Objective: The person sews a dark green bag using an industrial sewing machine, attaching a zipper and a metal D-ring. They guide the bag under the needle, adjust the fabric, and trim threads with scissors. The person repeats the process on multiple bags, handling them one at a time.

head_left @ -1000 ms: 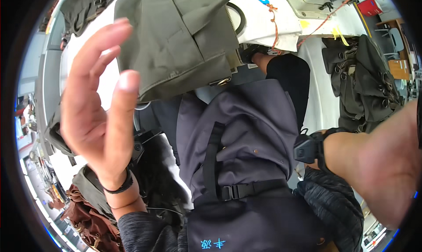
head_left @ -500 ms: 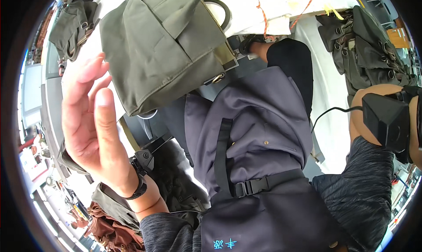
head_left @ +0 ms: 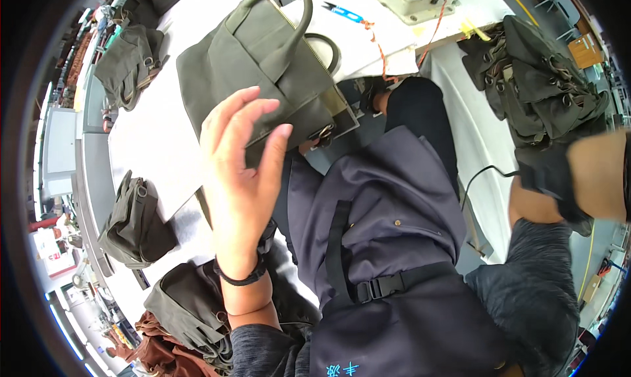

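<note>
Shifted rightward, the left grip [head_left: 238, 180], loosely spread, hangs before the lower edge of the olive handbag [head_left: 256, 68].

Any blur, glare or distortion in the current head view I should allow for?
Head view: right hand blurred near the right edge; white work surface bright, almost washed out; olive handbag fairly sharp; fisheye bending toward the dark rim.
</note>
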`<state>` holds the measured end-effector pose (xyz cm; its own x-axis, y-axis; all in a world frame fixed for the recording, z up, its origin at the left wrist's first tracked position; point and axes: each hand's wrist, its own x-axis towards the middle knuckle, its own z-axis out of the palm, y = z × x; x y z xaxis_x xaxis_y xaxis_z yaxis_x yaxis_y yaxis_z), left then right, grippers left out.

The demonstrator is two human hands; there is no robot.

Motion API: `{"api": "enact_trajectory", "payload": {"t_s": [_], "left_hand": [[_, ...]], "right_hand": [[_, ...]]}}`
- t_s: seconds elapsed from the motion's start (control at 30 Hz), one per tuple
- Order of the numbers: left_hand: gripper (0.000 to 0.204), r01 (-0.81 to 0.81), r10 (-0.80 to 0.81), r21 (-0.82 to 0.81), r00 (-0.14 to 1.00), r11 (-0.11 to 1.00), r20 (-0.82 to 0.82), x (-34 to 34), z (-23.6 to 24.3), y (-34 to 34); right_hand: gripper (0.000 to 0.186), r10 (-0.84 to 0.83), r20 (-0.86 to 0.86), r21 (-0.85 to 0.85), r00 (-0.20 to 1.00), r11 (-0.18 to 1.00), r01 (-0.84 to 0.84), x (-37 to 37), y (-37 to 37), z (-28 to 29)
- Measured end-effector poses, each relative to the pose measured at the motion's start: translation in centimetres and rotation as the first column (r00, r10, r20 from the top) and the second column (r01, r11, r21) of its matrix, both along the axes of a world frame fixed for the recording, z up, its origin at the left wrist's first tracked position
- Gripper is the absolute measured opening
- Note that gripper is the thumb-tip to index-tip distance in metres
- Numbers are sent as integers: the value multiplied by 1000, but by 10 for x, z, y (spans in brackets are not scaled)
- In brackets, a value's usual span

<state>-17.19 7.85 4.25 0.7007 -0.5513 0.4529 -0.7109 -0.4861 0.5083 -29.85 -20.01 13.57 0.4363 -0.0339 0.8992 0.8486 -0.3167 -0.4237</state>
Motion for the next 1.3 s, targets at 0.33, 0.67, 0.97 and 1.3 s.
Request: {"api": "enact_trajectory", "payload": {"t_s": [0.33, 0.67, 0.97, 1.3], "left_hand": [[30, 31, -37, 31, 971, 999, 235, -1, -36, -49], [35, -122, 112, -20, 820, 992, 562, 11, -54, -53], [27, -51, 102, -108, 834, 993, 542, 13, -57, -52], [26, -50, 114, -143, 869, 988, 482, 11, -53, -51]], "right_hand": [[35, 239, -811, 334, 535, 939, 86, 101, 41, -190], [28, 691, -655, 740, 305, 668, 75, 101, 48, -150], [32, 628, -684, 699, 372, 709, 88, 96, 52, -148], [29, 576, -685, 658, 447, 752, 37, 94, 58, -151]]}}
